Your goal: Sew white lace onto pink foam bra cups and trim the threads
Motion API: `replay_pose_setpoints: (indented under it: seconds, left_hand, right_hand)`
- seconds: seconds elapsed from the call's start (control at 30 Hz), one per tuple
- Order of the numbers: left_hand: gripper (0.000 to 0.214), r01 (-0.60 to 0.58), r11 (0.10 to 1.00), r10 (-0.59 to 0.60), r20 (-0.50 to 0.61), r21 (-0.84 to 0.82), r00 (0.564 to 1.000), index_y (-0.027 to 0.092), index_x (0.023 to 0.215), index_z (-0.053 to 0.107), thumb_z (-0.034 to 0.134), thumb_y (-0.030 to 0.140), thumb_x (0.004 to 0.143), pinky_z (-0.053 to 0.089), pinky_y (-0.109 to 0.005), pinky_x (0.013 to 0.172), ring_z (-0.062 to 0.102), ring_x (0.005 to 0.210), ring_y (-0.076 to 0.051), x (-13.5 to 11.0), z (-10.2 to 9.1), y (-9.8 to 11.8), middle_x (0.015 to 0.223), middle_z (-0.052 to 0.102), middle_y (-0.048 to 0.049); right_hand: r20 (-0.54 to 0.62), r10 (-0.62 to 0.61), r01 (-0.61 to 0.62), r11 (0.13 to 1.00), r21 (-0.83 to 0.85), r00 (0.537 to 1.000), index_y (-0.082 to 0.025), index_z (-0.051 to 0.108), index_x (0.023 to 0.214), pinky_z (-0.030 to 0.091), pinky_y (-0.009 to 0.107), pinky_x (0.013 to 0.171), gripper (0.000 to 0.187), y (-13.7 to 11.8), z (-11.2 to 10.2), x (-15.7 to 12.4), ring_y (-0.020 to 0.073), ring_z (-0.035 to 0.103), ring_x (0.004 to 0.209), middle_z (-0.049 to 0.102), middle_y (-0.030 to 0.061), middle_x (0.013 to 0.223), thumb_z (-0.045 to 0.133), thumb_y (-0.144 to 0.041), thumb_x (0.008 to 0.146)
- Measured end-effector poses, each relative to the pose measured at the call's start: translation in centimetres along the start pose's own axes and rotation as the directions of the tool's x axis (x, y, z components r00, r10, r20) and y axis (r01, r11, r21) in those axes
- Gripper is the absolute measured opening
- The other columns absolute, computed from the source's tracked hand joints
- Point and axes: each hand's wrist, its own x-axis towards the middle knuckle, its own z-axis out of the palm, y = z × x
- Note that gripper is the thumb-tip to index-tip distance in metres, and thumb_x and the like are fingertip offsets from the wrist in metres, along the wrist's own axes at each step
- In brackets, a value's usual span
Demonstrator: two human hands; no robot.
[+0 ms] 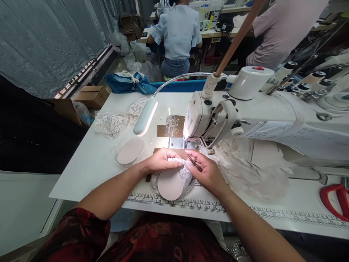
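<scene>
My left hand [165, 160] pinches the edge of a white lace piece [185, 174] between thumb and fingers. A pale pink oval pad [170, 185] lies against this lace, near the table's front edge. My right hand [205, 170] is closed too, its thumb and fingertips at the lace's right side. It also holds a slim dark metal tool [194, 162], either tweezers or thread snips; I cannot tell which. Both hands are just in front of the sewing machine's [201, 116] needle area, which is partly hidden. The lamp [145, 116] lights the spot.
To the left lie another pale oval pad [131, 151] and bunched lace [111, 124]. Sheer fabric [253, 171] is heaped under the machine arm. Red-handled scissors [334, 200] sit at the far right. A printed ruler [218, 209] edges the table [79, 174]. Two people work beyond.
</scene>
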Motion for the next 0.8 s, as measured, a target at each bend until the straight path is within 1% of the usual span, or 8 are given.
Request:
replay_pose_setpoints:
  seconds: [0.1,0.2,0.27,0.37,0.5,0.67,0.8]
  left_hand:
    - [0.032,0.006,1.000,-0.006,-0.002,-0.025,1.000,0.009,0.092,0.071,0.068,0.039,0.080,0.047,-0.023,0.064,0.060,0.071,-0.014,-0.05,-0.16,0.03,0.080,0.067,-0.0064]
    - [0.031,-0.010,1.000,0.009,-0.022,-0.028,1.000,0.010,0.094,0.071,0.067,0.038,0.081,0.049,-0.024,0.068,0.062,0.075,-0.015,-0.02,-0.26,-0.09,0.084,0.069,-0.0071]
    - [0.030,-0.030,0.999,0.029,-0.025,-0.036,0.999,0.011,0.097,0.071,0.067,0.037,0.082,0.050,-0.025,0.073,0.063,0.080,-0.015,0.03,-0.32,-0.19,0.090,0.070,-0.0080]
    - [0.030,-0.030,0.997,0.029,-0.015,-0.070,0.999,0.012,0.101,0.071,0.067,0.036,0.083,0.050,-0.025,0.075,0.065,0.082,-0.016,0.07,-0.37,-0.28,0.095,0.071,-0.0087]
    - [0.030,-0.016,0.994,0.014,-0.021,-0.105,1.000,0.013,0.101,0.072,0.067,0.036,0.082,0.051,-0.024,0.071,0.065,0.077,-0.015,0.06,-0.34,-0.32,0.092,0.072,-0.0076]
    - [0.030,-0.001,0.992,-0.004,-0.042,-0.123,0.999,0.012,0.099,0.072,0.068,0.036,0.081,0.050,-0.023,0.067,0.064,0.073,-0.013,0.02,-0.20,-0.23,0.087,0.072,-0.0068]
    - [0.028,0.016,0.995,-0.022,-0.058,-0.100,0.998,0.012,0.096,0.073,0.068,0.036,0.082,0.049,-0.022,0.063,0.062,0.068,-0.012,-0.04,-0.16,-0.14,0.081,0.071,-0.0050]
  right_hand:
    - [-0.075,-0.141,0.123,0.972,-0.200,0.987,-0.022,0.058,0.123,0.055,0.034,0.080,0.040,0.50,-0.35,-0.16,0.0213,0.068,0.093,0.071,0.0073,0.106,0.055,-0.040,0.087]
    - [-0.087,-0.276,0.226,0.900,-0.373,0.957,-0.022,0.058,0.125,0.055,0.031,0.076,0.039,0.79,-0.58,-0.44,0.0197,0.068,0.090,0.071,0.0084,0.109,0.049,-0.038,0.091]
    - [-0.077,-0.329,0.262,0.855,-0.448,0.941,-0.021,0.061,0.122,0.055,0.028,0.071,0.035,0.78,-0.53,-0.58,0.0181,0.069,0.086,0.071,0.0078,0.107,0.051,-0.035,0.091]
    - [-0.060,-0.382,0.301,0.806,-0.510,0.922,-0.021,0.064,0.117,0.054,0.026,0.064,0.031,0.64,-0.31,-0.64,0.0168,0.069,0.078,0.073,0.0058,0.094,0.054,-0.031,0.090]
    - [-0.052,-0.402,0.313,0.781,-0.540,0.914,-0.023,0.065,0.117,0.052,0.025,0.060,0.030,0.63,-0.11,-0.54,0.0157,0.068,0.073,0.073,0.0040,0.086,0.053,-0.030,0.090]
    - [-0.062,-0.403,0.306,0.777,-0.550,0.913,-0.020,0.066,0.115,0.052,0.024,0.062,0.029,0.71,-0.05,-0.50,0.0157,0.068,0.076,0.073,0.0051,0.089,0.053,-0.030,0.091]
    - [-0.077,-0.390,0.287,0.784,-0.551,0.917,-0.019,0.066,0.115,0.052,0.025,0.060,0.029,0.71,0.01,-0.51,0.0159,0.068,0.074,0.073,0.0054,0.086,0.053,-0.030,0.091]
